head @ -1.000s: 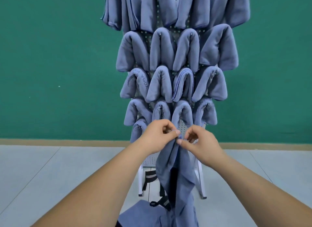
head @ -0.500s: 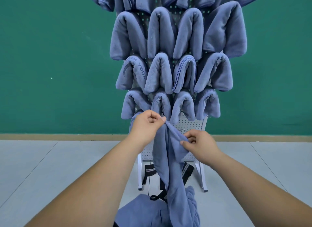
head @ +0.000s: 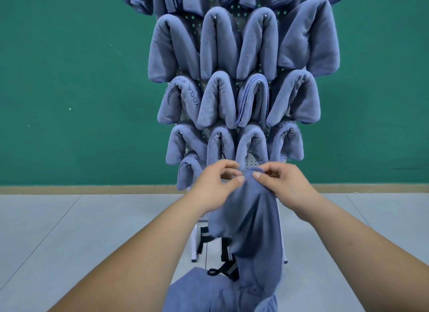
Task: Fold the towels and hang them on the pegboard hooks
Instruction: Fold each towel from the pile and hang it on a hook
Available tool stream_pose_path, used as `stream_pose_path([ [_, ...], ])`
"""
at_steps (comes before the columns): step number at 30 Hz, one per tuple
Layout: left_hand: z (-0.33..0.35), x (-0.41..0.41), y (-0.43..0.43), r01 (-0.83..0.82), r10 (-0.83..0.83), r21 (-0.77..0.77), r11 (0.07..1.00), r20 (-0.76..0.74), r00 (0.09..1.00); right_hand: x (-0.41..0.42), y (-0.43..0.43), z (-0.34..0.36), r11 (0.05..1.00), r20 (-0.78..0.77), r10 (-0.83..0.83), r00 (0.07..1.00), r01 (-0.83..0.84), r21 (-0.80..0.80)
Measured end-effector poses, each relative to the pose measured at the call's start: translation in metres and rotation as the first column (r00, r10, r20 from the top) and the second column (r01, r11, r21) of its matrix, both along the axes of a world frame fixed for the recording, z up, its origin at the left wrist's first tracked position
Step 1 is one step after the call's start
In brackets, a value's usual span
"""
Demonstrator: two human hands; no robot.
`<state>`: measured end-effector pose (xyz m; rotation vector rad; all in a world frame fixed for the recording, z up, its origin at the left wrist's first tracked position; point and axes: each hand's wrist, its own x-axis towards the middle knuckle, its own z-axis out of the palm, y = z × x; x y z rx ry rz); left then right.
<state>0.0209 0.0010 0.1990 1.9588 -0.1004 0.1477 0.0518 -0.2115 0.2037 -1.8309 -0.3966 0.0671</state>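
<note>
Against a green wall [head: 69, 79], low centre, the left hand [head: 217, 186] and right hand [head: 286, 184] pinch the towel [head: 253, 216] at its top fold. It looks soft, light and limp, so the fold is probably the best place to hold it.

We see blue-grey folded towels [head: 218, 42] draped in rows over hooks [head: 216, 16] on the pegboard [head: 251, 164]; one unfolded towel [head: 253, 218] dangles before its lower end

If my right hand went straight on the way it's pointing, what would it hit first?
Probably the bare pegboard just behind the towel that your right hand pinches, though depth is unclear.
</note>
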Motion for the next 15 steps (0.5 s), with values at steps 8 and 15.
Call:
stream_pose_path([
  [8, 0.003, -0.003, -0.007, 0.09, -0.093, 0.071, 0.993, 0.036, 0.995, -0.004, 0.0, 0.0, 0.998, -0.072, 0.052, 0.996, -0.05, 0.031],
  [15, 0.003, -0.001, 0.003, 0.012, -0.013, 0.045, 0.999, 0.015, 1.0, -0.002, -0.01, -0.005, 0.982, -0.165, 0.135, 0.977, -0.155, -0.111],
])
